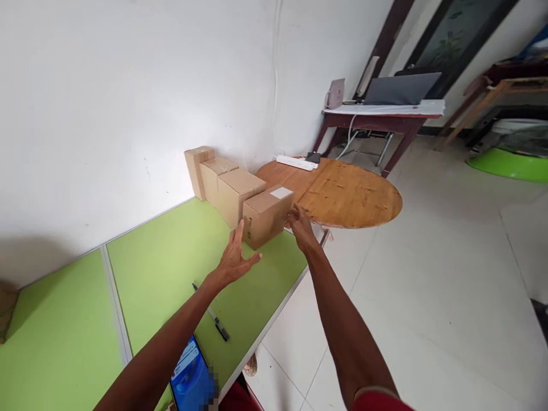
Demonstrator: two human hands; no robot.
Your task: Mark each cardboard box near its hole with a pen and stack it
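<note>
Several cardboard boxes stand in a row on the green table (171, 268) along the white wall. The nearest cardboard box (268, 214) has a white label on top. My left hand (236, 256) is open with fingers stretched out, just at the box's near left side. My right hand (299, 224) rests against the box's right end, fingers curled on its edge. The other boxes (222, 182) stand behind it toward the wall.
A black pen (213, 314) lies on the green table near me, and a phone with a blue screen (191, 378) sits at the front edge. A round wooden table (355, 194) with a white power strip (296, 163) adjoins. Farther back, a desk carries a laptop (400, 88).
</note>
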